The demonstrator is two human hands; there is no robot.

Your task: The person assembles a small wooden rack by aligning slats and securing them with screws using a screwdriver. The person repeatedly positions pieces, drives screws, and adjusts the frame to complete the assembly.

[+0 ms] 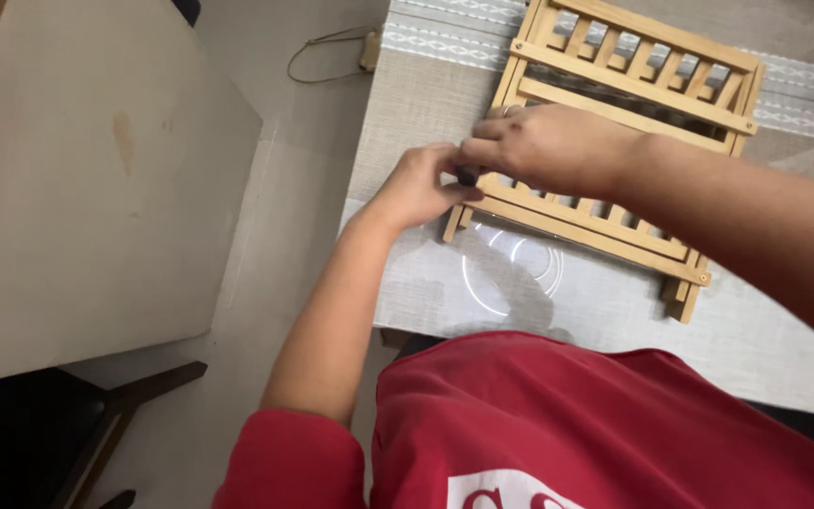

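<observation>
1. Wooden slatted rack (628, 141) lies flat on the counter (558, 311).
2. Left hand (418, 186) pinches a small dark piece (466, 175) at its near-left corner; right hand (548, 146) presses curled on the rails.
3. Looks light, stiff; thin slats seem fragile, so grip the outer frame.

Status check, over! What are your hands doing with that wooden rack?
Left hand pinching small dark piece at slatted light wooden rack. Right hand steadying rack. Nothing blocking.
</observation>
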